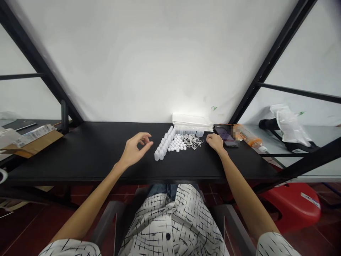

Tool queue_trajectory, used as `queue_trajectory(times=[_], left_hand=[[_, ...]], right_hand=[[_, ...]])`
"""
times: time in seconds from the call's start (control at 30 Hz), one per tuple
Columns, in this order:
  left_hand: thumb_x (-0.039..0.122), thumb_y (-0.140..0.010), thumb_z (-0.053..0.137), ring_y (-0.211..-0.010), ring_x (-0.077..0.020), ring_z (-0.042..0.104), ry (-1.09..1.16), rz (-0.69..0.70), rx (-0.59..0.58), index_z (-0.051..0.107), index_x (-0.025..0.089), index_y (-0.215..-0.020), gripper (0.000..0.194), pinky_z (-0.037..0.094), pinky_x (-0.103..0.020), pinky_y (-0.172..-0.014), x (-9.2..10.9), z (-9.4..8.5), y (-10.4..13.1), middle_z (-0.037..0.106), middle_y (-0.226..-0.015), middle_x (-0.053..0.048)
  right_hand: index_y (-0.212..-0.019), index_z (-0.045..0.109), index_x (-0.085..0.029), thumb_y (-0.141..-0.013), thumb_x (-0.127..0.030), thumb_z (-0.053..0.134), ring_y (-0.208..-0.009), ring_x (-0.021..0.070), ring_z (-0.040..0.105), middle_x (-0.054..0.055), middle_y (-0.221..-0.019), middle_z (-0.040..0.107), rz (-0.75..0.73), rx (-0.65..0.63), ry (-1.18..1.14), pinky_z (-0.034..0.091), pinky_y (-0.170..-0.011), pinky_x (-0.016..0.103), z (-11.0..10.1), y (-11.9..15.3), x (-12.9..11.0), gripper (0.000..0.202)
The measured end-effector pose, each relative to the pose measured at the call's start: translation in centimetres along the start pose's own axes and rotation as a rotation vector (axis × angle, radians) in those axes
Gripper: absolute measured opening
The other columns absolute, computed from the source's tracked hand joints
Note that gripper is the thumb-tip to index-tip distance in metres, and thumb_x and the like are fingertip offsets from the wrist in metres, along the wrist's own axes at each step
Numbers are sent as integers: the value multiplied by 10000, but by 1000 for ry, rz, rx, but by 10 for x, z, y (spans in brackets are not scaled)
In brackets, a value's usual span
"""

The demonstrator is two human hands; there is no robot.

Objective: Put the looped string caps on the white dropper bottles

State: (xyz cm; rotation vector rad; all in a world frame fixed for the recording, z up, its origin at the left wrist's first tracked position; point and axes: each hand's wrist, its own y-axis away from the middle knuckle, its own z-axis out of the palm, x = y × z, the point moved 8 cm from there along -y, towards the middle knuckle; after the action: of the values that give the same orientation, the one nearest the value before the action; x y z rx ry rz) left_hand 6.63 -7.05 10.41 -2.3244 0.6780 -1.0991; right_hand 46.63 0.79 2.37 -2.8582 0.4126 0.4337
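Left grip (134,148), slightly parted, is nearer to bottle rows (164,143) at its right, running toward table's (90,153) far edge; right grip's (215,142) opening, I cannot tell.

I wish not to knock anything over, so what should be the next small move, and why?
Perhaps ease the left hand rightward to the nearest bottles: it looks empty, with fingers half open, and they stand upright close by.
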Motion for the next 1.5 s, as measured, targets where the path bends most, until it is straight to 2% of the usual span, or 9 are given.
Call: queue_trajectory(times=[0.1,0.33,0.5,0.67,0.8,0.93,1.1,1.17,1.5], left_hand=[[464,-822,637,-752,-158,612,-83,37,-83,594,214,-963,290,497,-262,-643,14,13,15,640,-866,-28],[605,-804,590,-744,-162,600,-397,19,-190,602,250,-963,389,397,-243,-530,0,41,28,631,-979,-26],[582,-816,589,-693,-146,591,-409,-40,-186,615,247,-937,357,372,-238,-515,-7,42,33,639,-968,-14],[481,-875,538,-704,-136,603,-370,-30,-214,624,233,-943,270,368,-227,-524,-5,43,36,648,-977,-1],[427,-868,565,-685,-127,598,-332,-35,-151,634,240,-943,213,398,-227,-570,-2,29,32,668,-942,17],[404,-841,609,-580,-113,549,-312,-79,1,652,253,-985,213,426,-240,-601,-3,8,16,701,-893,32],[339,-847,608,-793,-165,632,-262,78,136,656,204,-922,162,476,-289,-790,7,0,-19,710,-899,-9],[338,-846,609,-825,-172,639,-233,116,195,660,196,-926,171,480,-311,-833,8,-2,-33,708,-908,-20],[365,-840,604,-682,-144,612,-195,76,267,694,160,-1044,302,500,-269,-676,-7,10,-89,713,-914,-49]], right_hand=[[-703,716,-192,-720,-108,476,-850,221,641,75,-809,700,-12,16,-31,392,-688,248,-1,1,-1,255],[-709,701,-177,-704,-122,482,-769,190,638,45,-734,699,-148,69,-202,428,-698,237,-8,10,-13,226],[-822,698,-147,-717,-199,509,-713,171,641,50,-766,707,-283,121,-386,465,-698,236,-12,18,-34,223],[-746,679,-156,-729,-296,556,-637,184,617,50,-662,669,-371,106,-506,464,-631,263,-11,23,-47,187],[-705,679,-146,-733,-348,600,-504,141,508,16,-532,574,-414,40,-553,393,-532,256,-11,28,-51,218],[-697,704,-141,-713,-357,654,-460,101,403,-11,-497,518,-460,-53,-565,314,-483,242,-11,35,-53,223],[-756,733,-137,-669,-334,709,-477,82,410,14,-641,616,-507,-293,-596,314,-478,231,2,41,-57,217],[-723,738,-144,-663,-335,722,-508,93,441,25,-665,631,-530,-318,-602,332,-493,233,3,41,-59,200],[-748,717,-136,-624,-400,791,-500,89,439,-3,-570,578,-340,-352,-898,289,-471,226,-13,39,-58,301]])
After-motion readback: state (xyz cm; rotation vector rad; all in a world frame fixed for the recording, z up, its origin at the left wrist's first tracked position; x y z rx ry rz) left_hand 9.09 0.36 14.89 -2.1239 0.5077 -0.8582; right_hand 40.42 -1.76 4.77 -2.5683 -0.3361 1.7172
